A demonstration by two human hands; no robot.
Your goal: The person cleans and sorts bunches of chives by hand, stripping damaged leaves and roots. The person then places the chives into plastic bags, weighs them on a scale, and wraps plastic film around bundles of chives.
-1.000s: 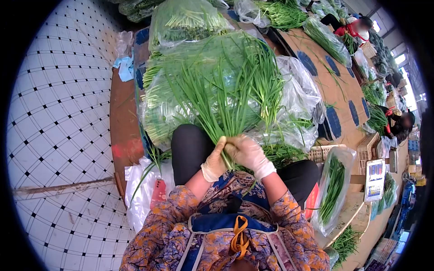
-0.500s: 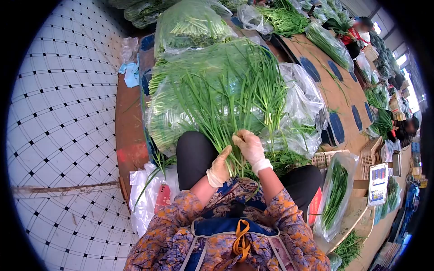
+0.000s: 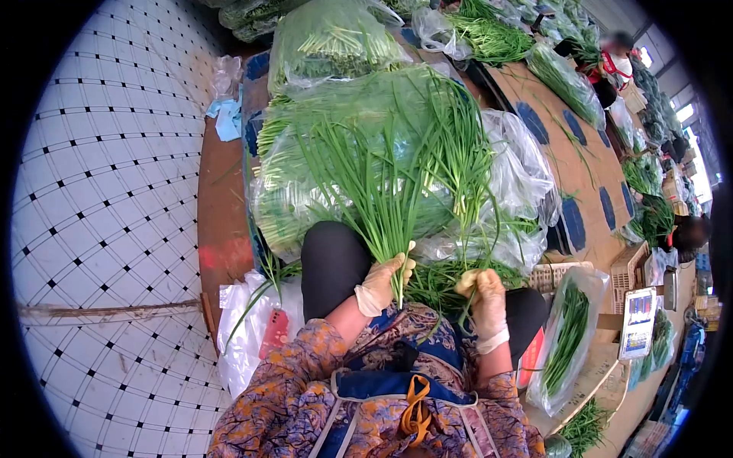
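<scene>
My left hand point(image 3: 384, 284), in a pale glove, is wrapped round the lower stems of a bunch of garlic chives point(image 3: 378, 206). The long green leaves fan out away from me. To the right, my right hand point(image 3: 485, 298), gloved too, is closed on a few loose chive leaves point(image 3: 496, 210) that trail above and below it. Between the hands, more loose chives point(image 3: 439, 281) lie heaped in front of my lap. Beyond them is a large clear bag of chives point(image 3: 286, 206), with further loose leaves point(image 3: 462, 156) lying across its right side.
A second filled bag point(image 3: 328, 46) stands behind. Crumpled clear plastic point(image 3: 519, 172) is at the right. Near my right knee are a bagged bunch point(image 3: 566, 332), a plastic crate point(image 3: 628, 263) and a scale display point(image 3: 638, 322). A red phone point(image 3: 275, 332) lies on plastic at left. Other people work at far right.
My right hand has left the bunch and moved right and toward me, with a few leaves in it. My left hand keeps hold of the bunch, now further right.
</scene>
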